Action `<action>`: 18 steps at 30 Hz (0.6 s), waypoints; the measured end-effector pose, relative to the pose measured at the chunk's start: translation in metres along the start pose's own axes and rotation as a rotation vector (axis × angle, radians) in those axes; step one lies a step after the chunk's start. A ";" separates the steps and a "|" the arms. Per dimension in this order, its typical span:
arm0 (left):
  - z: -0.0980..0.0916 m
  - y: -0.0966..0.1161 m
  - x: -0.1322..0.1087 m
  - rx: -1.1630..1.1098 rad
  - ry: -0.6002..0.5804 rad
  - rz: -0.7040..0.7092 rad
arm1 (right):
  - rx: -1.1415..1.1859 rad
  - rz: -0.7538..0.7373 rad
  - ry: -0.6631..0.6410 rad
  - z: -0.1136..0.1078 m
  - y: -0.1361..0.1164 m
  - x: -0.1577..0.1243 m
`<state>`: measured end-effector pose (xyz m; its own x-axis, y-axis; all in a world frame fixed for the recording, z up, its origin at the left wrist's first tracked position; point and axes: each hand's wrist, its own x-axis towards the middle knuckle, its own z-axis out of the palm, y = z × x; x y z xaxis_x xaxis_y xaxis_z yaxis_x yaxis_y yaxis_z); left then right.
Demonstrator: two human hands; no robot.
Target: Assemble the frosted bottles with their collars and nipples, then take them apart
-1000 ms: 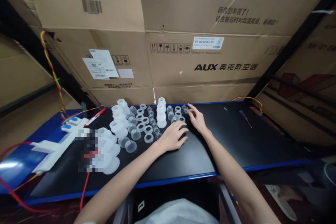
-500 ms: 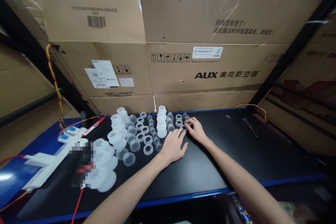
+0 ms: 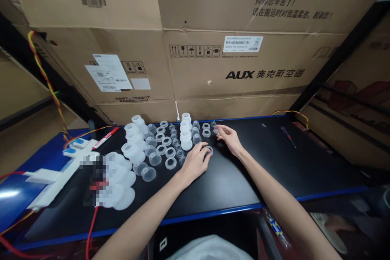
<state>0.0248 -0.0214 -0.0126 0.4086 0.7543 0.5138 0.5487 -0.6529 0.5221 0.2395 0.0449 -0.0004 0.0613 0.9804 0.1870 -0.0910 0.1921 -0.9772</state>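
- The left hand [image 3: 195, 160] is now drawing one clear ring [image 3: 211, 149] nearer the person, so it's lying apart from the other two rings [image 3: 206, 133].
- Its fingers are curling in, holding that ring low over the black tabletop [image 3: 234, 178].
- The right hand [image 3: 230, 138] is reaching narrow fingertips to a small clear piece [image 3: 216, 130]; I can't tell if it's gripping.
- The ring is looking round, translucent, partly hidden.

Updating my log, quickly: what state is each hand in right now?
Left hand: closed on a clear, round plastic ring.
Right hand: fingertips at a small, clear plastic piece; whether gripped or merely touched cannot be told.
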 end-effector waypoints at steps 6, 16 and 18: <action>0.008 -0.007 0.008 -0.737 0.105 -0.354 | 0.154 0.094 -0.179 -0.005 -0.028 -0.012; 0.003 0.009 0.009 -1.223 0.221 -0.480 | -0.082 -0.058 -0.339 0.015 -0.045 -0.037; 0.001 0.011 0.008 -1.207 0.207 -0.443 | -0.109 -0.086 -0.322 0.019 -0.043 -0.040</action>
<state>0.0351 -0.0224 -0.0033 0.1838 0.9665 0.1792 -0.4353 -0.0834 0.8964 0.2218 -0.0016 0.0363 -0.2545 0.9274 0.2743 0.0086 0.2857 -0.9583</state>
